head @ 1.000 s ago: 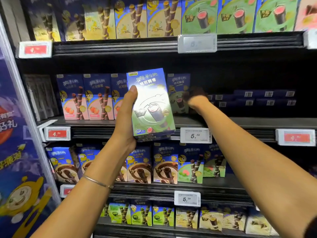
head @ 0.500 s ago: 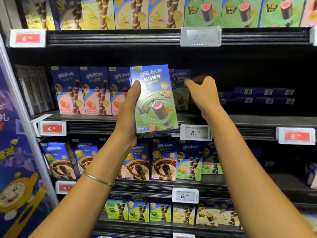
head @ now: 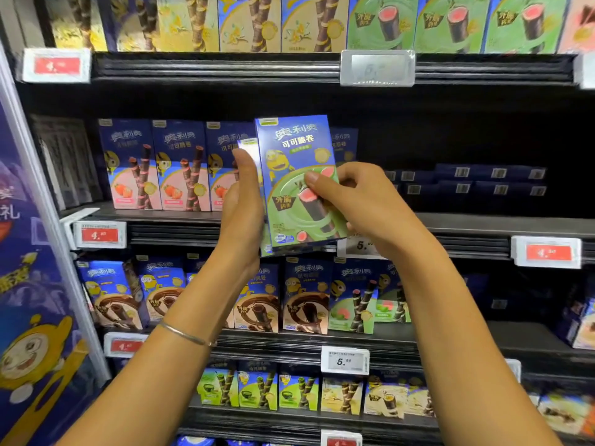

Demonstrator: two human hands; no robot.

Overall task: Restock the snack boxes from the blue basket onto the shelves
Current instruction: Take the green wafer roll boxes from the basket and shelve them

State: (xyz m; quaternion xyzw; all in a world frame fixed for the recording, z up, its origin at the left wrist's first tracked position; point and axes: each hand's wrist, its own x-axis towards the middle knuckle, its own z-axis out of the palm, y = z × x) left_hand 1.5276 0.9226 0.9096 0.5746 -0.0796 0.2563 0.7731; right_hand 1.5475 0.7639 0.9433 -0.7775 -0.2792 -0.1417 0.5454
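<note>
The right hand (head: 363, 204) has left the shelf (head: 483, 220) to pinch the box (head: 296, 149); the left hand (head: 241, 204) grips its side. Likely light, stiff card: hold the edges.

Black shelves (head: 483, 224) bear price tags (head: 376, 67) beside a blue cartoon banner (head: 32, 317).

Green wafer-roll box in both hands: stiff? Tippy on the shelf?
Probably stiff: the green wafer-roll box shows flat faces where the right hand pinches it. Likely light; the left hand steadies just one edge. Tall and thin, so it may tip on the shelf if nudged.
</note>
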